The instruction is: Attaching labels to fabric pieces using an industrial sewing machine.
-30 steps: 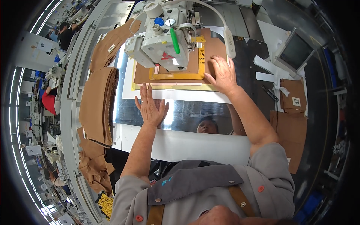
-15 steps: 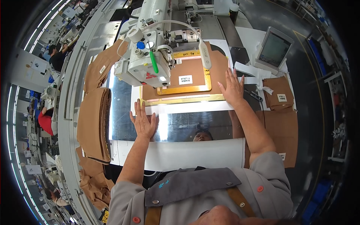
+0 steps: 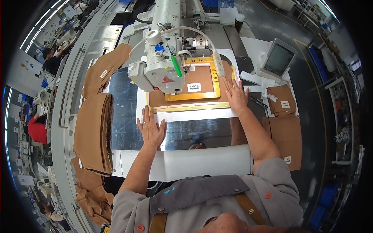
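Head view: I count two bare hands, both unclenched and gripping nothing. The left hand (image 3: pixel 152 131) lies palm down, fingers spread, at the near left of one white flat sheet (image 3: pixel 186 116); the right hand (image 3: pixel 237 98) rests flat at its right. One thick stack of brown fabric pieces (image 3: pixel 90 134) sits left, its layers too tight to count. Between and beyond the hands, one flat brown fabric panel (image 3: pixel 158 100) lies under one yellow rectangular frame (image 3: pixel 194 96); one white metal sewing-machine head (image 3: pixel 161 68) hides their left part.

Left forearm (image 3: pixel 140 166) and right forearm (image 3: pixel 259 134) bare, extended forward. Left hand (image 3: pixel 152 131) flat, back uppermost, thumb (image 3: pixel 162 125) spread inward. Right hand (image 3: pixel 237 98) also back uppermost, fingers (image 3: pixel 235 85) extended, I see, farther forward.
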